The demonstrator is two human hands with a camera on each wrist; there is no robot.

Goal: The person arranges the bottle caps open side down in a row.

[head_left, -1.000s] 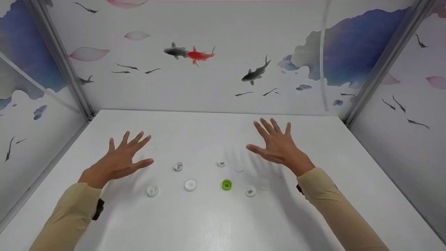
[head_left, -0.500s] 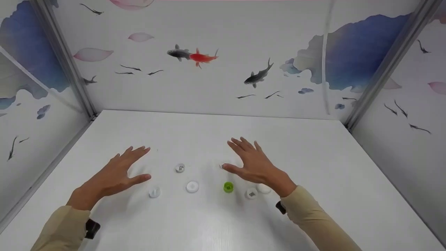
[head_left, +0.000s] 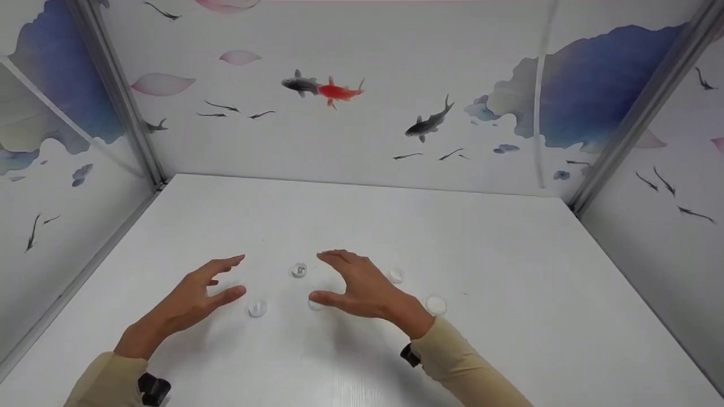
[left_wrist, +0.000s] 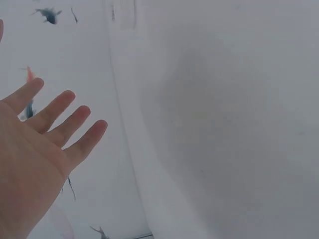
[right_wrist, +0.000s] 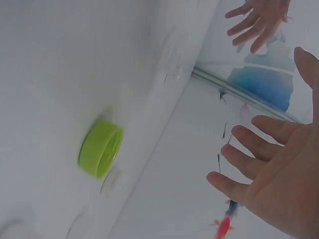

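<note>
Holding nothing, above scattered caps (head_left: 435,305)
Both left hand (head_left: 189,301) and right hand (head_left: 365,289) are apart, fingers spread. The green cap (right_wrist: 98,149) is on the white table (head_left: 350,220); a clear cap (head_left: 299,270) lies between the hands. Work looks barely started, with most left.

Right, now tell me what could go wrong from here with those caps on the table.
The right hand blocks the head view of the green cap, which does show in the right wrist view, so it could be knocked by accident.
In the head view a white cap appears close to the right sleeve; lowering that sleeve might brush it aside.
The pale cap nearest the left hand nearly matches the white table, so it might be overlooked.
</note>
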